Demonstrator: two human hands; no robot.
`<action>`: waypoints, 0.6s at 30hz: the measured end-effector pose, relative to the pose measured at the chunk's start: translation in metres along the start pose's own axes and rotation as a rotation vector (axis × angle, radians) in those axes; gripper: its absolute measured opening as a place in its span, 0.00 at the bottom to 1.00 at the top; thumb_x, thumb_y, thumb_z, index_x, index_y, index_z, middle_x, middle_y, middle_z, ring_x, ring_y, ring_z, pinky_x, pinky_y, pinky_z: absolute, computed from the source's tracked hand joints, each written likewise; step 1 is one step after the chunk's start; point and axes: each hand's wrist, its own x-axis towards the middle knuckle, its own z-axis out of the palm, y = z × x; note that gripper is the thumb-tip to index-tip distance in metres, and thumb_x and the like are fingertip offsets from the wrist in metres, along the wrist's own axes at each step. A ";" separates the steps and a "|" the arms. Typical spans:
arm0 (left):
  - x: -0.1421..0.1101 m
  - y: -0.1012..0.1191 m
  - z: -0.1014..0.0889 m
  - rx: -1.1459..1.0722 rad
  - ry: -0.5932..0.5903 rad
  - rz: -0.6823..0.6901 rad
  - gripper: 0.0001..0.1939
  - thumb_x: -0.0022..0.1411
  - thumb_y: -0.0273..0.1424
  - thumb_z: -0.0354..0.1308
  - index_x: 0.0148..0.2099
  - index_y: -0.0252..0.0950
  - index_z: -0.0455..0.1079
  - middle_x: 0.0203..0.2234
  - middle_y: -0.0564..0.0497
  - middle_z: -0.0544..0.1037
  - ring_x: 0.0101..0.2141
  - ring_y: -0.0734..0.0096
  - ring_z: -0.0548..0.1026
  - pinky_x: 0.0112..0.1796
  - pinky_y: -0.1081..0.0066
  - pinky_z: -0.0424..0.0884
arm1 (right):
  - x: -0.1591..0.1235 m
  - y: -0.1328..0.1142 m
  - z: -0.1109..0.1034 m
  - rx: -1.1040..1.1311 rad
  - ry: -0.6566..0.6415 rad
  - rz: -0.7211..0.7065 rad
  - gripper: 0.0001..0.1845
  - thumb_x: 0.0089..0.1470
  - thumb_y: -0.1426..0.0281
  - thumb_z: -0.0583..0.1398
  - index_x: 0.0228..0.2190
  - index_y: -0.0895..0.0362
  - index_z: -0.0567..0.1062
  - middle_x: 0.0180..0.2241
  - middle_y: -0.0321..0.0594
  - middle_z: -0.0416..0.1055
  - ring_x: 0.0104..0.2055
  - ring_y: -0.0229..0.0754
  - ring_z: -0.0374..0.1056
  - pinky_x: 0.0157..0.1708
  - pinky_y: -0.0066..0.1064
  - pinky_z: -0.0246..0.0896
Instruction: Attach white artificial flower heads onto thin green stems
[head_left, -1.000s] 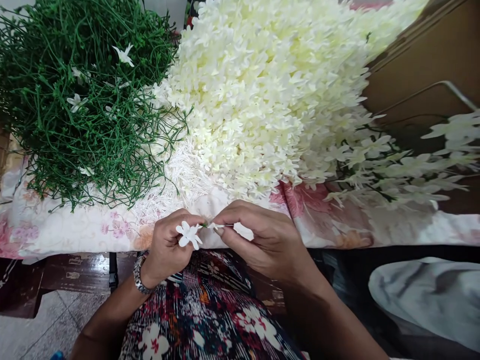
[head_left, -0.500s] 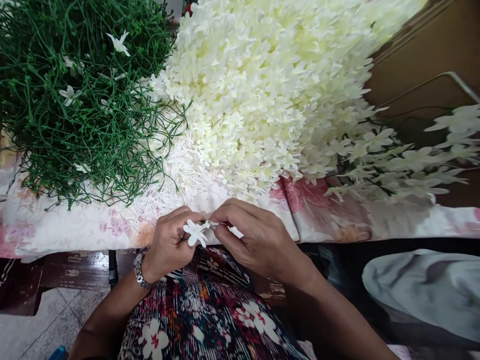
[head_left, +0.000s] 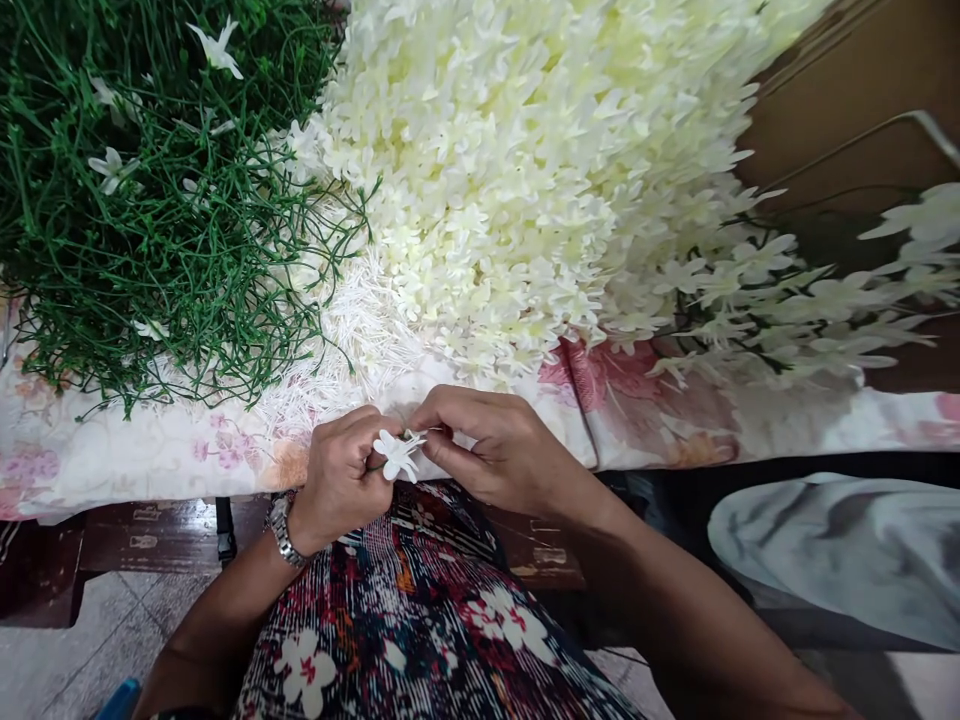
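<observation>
My left hand (head_left: pixel 341 480) is closed around a small white artificial flower (head_left: pixel 396 455), with a watch on its wrist. My right hand (head_left: pixel 495 450) meets it from the right, fingers pinched on the flower's tip and a thin white piece. Both hands hover at the front edge of a floral cloth (head_left: pixel 150 455), over my patterned lap. Just behind them lies a heap of thin white stamens (head_left: pixel 352 340). A large mound of cream petals (head_left: pixel 525 170) fills the middle, and a tangle of green stems (head_left: pixel 150 200) lies at the left.
Finished sprays of white flowers (head_left: pixel 810 300) trail off to the right over a brown box (head_left: pixel 847 110). A dark wooden bench edge (head_left: pixel 142 540) shows under the cloth. Grey fabric (head_left: pixel 840 550) lies at the lower right. Floor tiles show at the lower left.
My hands have closed together: the right fingers moved left onto the flower, and the white piece that showed beside them is hidden. The view has shifted slightly, so the heaps sit a little higher.
</observation>
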 end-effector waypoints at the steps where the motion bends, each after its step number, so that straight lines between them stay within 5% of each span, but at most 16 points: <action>1: 0.000 0.000 0.000 -0.001 0.008 0.004 0.12 0.41 0.16 0.45 0.28 0.34 0.63 0.16 0.56 0.59 0.19 0.78 0.58 0.21 0.76 0.53 | 0.000 0.000 0.001 0.001 0.006 -0.003 0.07 0.43 0.82 0.52 0.25 0.60 0.66 0.22 0.34 0.64 0.24 0.29 0.59 0.24 0.21 0.53; 18: 0.002 0.004 0.005 0.059 0.104 -0.048 0.11 0.45 0.16 0.46 0.28 0.34 0.64 0.17 0.56 0.62 0.20 0.78 0.60 0.22 0.76 0.56 | -0.003 0.000 0.013 -0.174 0.089 -0.048 0.06 0.47 0.79 0.50 0.27 0.60 0.65 0.23 0.39 0.64 0.27 0.35 0.61 0.26 0.27 0.58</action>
